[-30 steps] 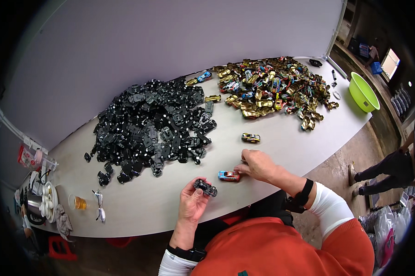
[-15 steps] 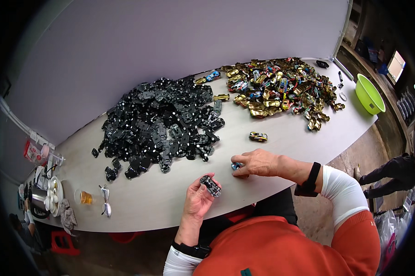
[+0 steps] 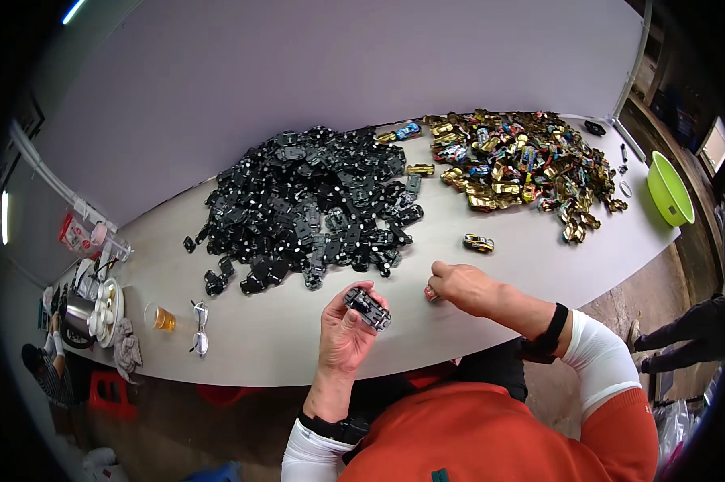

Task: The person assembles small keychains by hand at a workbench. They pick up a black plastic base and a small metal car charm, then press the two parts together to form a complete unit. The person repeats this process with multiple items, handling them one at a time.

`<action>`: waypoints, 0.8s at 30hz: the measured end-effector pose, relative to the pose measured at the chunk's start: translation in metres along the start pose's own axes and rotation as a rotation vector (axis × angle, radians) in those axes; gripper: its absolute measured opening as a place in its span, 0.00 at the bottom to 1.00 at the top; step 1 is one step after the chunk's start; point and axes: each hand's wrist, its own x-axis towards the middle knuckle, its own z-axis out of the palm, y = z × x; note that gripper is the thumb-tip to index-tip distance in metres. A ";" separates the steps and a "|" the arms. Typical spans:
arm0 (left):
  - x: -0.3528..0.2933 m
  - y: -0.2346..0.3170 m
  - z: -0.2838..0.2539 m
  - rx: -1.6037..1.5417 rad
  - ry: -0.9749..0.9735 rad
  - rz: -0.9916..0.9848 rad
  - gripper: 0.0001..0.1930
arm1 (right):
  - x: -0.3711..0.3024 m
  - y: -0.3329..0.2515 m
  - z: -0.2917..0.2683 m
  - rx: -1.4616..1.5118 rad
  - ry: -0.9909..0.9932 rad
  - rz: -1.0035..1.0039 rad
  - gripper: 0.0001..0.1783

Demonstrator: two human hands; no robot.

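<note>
Head view: I hold a black toy car base (image 3: 368,308) in my left hand (image 3: 348,333), thumb and fingers closed on it, on my side of the big black pile (image 3: 306,205). My right hand (image 3: 468,289) touches a little red car (image 3: 432,294), right of the pile and nearer me. My fingers hide most of it, so I can't tell if they grip it. A yellow-and-black car (image 3: 479,243) and a shiny heap (image 3: 523,165) lie right of the pile, the heap too jumbled to count.

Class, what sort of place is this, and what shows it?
Probably a small toy workshop: a heap of black car chassis and a pile of colourful car bodies share one long table.
</note>
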 end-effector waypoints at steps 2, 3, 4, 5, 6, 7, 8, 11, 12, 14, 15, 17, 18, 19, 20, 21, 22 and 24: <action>-0.001 0.011 0.009 0.054 -0.003 0.078 0.26 | 0.004 -0.011 -0.007 0.385 0.191 0.074 0.08; -0.001 0.015 0.012 0.082 -0.011 0.111 0.26 | 0.004 -0.028 -0.019 0.702 0.271 0.162 0.09; 0.000 0.017 0.015 0.109 -0.023 0.127 0.26 | 0.002 -0.041 -0.029 1.023 0.354 0.267 0.11; 0.001 0.017 0.020 0.105 -0.002 0.159 0.25 | 0.001 -0.049 -0.036 1.146 0.401 0.181 0.15; 0.003 0.018 0.024 0.128 -0.006 0.166 0.25 | -0.001 -0.060 -0.044 1.251 0.435 0.149 0.13; 0.005 0.018 0.029 0.148 -0.013 0.170 0.25 | -0.003 -0.068 -0.052 1.294 0.428 0.150 0.14; 0.007 0.017 0.031 0.169 -0.020 0.173 0.25 | -0.003 -0.073 -0.056 1.337 0.421 0.152 0.14; 0.014 0.009 0.035 0.217 -0.057 0.145 0.24 | -0.006 -0.075 -0.062 1.284 0.429 0.153 0.13; 0.014 0.007 0.036 0.231 -0.064 0.144 0.24 | -0.007 -0.075 -0.064 1.297 0.419 0.171 0.13; 0.015 0.004 0.039 0.254 -0.078 0.144 0.24 | -0.011 -0.074 -0.065 1.286 0.427 0.183 0.13; 0.016 0.003 0.039 0.265 -0.083 0.140 0.24 | -0.012 -0.072 -0.064 1.283 0.430 0.192 0.12; 0.018 0.000 0.039 0.284 -0.081 0.121 0.24 | -0.014 -0.071 -0.063 1.285 0.433 0.192 0.12; 0.019 -0.001 0.039 0.293 -0.081 0.112 0.23 | -0.014 -0.071 -0.062 1.286 0.433 0.192 0.12; 0.019 -0.002 0.041 0.309 -0.084 0.114 0.23 | -0.015 -0.071 -0.062 1.280 0.433 0.194 0.12; 0.018 -0.003 0.042 0.326 -0.087 0.116 0.23 | -0.015 -0.071 -0.061 1.274 0.432 0.195 0.13; 0.018 -0.004 0.043 0.343 -0.089 0.121 0.24 | -0.016 -0.070 -0.061 1.269 0.429 0.195 0.13; 0.018 -0.004 0.043 0.354 -0.093 0.118 0.24 | -0.017 -0.070 -0.061 1.261 0.428 0.196 0.13; 0.017 -0.005 0.043 0.376 -0.100 0.115 0.23 | -0.018 -0.069 -0.062 1.244 0.426 0.197 0.13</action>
